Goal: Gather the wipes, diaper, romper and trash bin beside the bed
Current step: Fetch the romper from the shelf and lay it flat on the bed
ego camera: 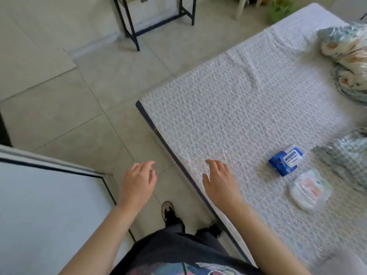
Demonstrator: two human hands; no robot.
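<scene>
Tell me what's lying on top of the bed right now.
On the bed: a blue wipes pack, a folded diaper beside it, a checked cloth and a bundled floral blanket. What the fabrics cover can't be seen. Both hands are empty.

Location: a bedroom in a home. I stand beside a bed (228,108) covered with a white textured spread. On the bed lie a pack of wipes (286,160), a folded diaper (309,190), a bundled printed blanket (345,56) and a blue checked cloth (349,155). The floor (69,116) is pale tile. A black metal-framed stand (155,18) is placed against the far wall. A white cabinet top (39,205) is at my left.
</scene>
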